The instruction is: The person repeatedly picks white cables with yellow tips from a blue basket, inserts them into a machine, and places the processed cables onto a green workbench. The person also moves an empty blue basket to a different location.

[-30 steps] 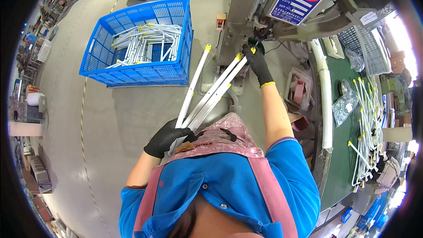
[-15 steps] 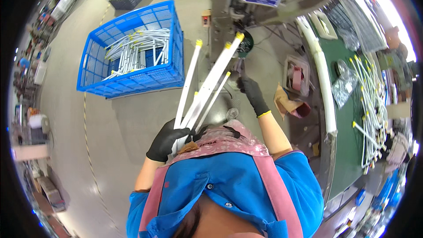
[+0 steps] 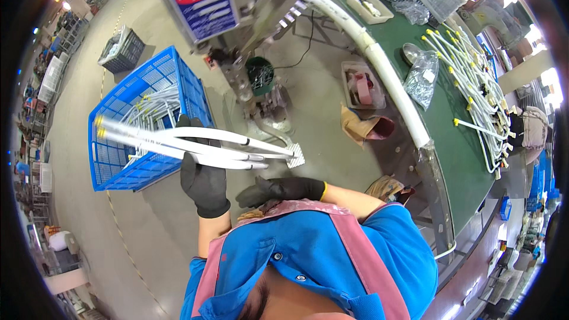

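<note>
My left hand (image 3: 204, 186), in a black glove, grips a small bundle of white metal tubes (image 3: 225, 160). The tubes lie nearly level, their yellow-capped ends over the blue plastic crate (image 3: 191, 86) and their bent ends pointing right. Some of them are smeared by motion. Inside the crate lie several similar white tubes (image 3: 157, 106). In front of the apron, my right hand (image 3: 278, 191), gloved in black with a yellow cuff edge, is held with its fingers stretched out to the left. It holds nothing I can see.
A machine with a blue-and-red sign (image 3: 204, 6) stands ahead, a green bin of small metal parts (image 3: 261, 74) beside it. On the right, the green-topped table (image 3: 456, 184) carries a pile of white tubes (image 3: 477, 92) and a plastic bag (image 3: 422, 80). A grey crate (image 3: 125, 53) sits farther left.
The tubes have swung from upright to nearly level, toward the blue crate. My right hand has drawn back from the machine side to the front of my apron. My view has turned right.
</note>
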Demonstrator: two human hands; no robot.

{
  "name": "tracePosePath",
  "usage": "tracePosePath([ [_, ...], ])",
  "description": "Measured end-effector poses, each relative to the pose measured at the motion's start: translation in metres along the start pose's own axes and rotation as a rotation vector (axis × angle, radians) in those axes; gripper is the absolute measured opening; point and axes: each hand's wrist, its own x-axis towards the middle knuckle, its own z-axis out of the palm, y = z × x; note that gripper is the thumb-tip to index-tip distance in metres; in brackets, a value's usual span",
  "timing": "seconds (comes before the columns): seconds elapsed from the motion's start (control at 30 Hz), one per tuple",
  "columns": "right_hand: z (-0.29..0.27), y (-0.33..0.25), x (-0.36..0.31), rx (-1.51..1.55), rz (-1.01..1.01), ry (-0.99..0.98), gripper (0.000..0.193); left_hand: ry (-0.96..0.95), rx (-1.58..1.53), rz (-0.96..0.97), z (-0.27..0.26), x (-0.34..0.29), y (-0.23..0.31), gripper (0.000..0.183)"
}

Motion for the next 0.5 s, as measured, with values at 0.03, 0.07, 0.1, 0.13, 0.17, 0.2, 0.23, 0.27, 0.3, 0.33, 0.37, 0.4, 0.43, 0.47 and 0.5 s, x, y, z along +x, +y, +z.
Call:
tracePosePath([
  [0.03,-0.007,0.000,-0.002,0.144,-0.022,0.040,0.078,-0.049,-0.026,0.016,0.009,0.006,-0.011,0.062],
  [0.07,-0.016,0.001,-0.003,0.292,-0.012,0.121,0.081,-0.051,0.054,0.039,0.017,0.011,-0.022,0.063],
  [0.1,-0.026,0.002,-0.009,0.384,-0.130,0.226,0.091,-0.073,0.049,0.033,0.025,0.013,-0.032,0.065],
  [0.13,-0.037,0.004,-0.015,0.435,-0.188,0.218,0.092,-0.062,0.086,0.049,0.032,0.013,-0.042,0.067],
  [0.17,-0.046,0.006,-0.023,0.490,-0.204,0.257,0.094,-0.079,0.108,0.047,0.039,0.012,-0.051,0.070],
  [0.2,-0.056,0.007,-0.030,0.540,-0.217,0.295,0.096,-0.057,0.172,0.079,0.044,0.010,-0.059,0.073],
  [0.23,-0.065,0.007,-0.031,0.492,-0.341,0.358,0.099,-0.094,0.093,0.073,0.048,0.008,-0.068,0.073],
  [0.27,-0.077,0.002,-0.032,0.708,-0.301,0.396,0.098,-0.137,0.075,0.064,0.051,0.005,-0.073,0.070],
  [0.3,-0.086,-0.001,-0.036,0.760,-0.380,0.429,0.096,-0.152,0.061,0.067,0.052,0.002,-0.076,0.069],
  [0.33,-0.095,-0.005,-0.038,0.807,-0.458,0.459,0.095,-0.141,0.053,0.083,0.053,-0.003,-0.076,0.068],
  [0.37,-0.106,-0.010,-0.042,0.826,-0.568,0.473,0.091,-0.085,0.093,0.121,0.052,-0.009,-0.073,0.065],
  [0.4,-0.119,-0.017,-0.045,0.845,-0.649,0.549,0.088,-0.075,0.070,0.119,0.050,-0.017,-0.067,0.065],
  [0.43,-0.134,-0.025,-0.049,0.885,-0.753,0.569,0.086,-0.034,0.039,0.136,0.046,-0.025,-0.061,0.064],
  [0.47,-0.149,-0.034,-0.057,0.846,-0.752,0.641,0.086,0.065,0.041,0.191,0.041,-0.034,-0.054,0.063],
  [0.5,-0.160,-0.040,-0.068,0.957,-0.774,0.605,0.080,0.103,0.108,0.188,0.033,-0.044,-0.048,0.063],
])
